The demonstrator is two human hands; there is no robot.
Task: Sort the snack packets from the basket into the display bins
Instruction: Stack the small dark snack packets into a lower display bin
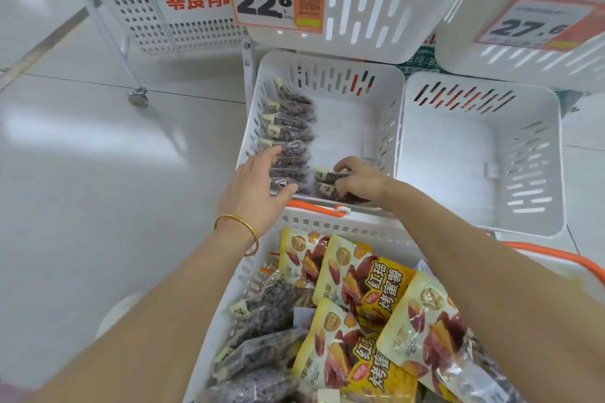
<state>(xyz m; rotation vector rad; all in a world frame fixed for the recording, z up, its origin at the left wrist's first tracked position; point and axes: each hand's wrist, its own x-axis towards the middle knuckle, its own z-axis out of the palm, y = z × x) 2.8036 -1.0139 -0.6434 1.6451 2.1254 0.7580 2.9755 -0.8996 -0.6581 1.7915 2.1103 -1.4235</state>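
**Both hands in centre bin; right pinching two packets, left flat on the row**

- Bottom of frame: basket, white perforated wall, orange handle along its far rim. Yellow packets piled in its centre and right. Dark clear packets heaped on its left.
- Both forearms cross over the basket towards the bin just beyond the handle, frame centre.
- Left hand: gold bangle on the wrist. Fingers fairly straight and spread over the near-left end of the row, thumb lying against the nearest packet's front edge. Resting or pressing, not curled round anything.
- Right hand: fingers curled, clamped on two packets at the bin's near wall, just right of the row. Their pale label ends point left and stick out past the fingertips. The dark ends are under the palm.
- The row runs near to far along the bin's left wall, dark packets stacked edge-on, labels to the left. The bin floor to its right is bare white.
- Right of that, touching side by side: second bin, white, slotted walls.
- Top of frame: two upper bins. The centre one carries a "22.8" tag. The right one carries a "27.6" tag.
- Upper left: white cart with red characters, caster on pale floor.
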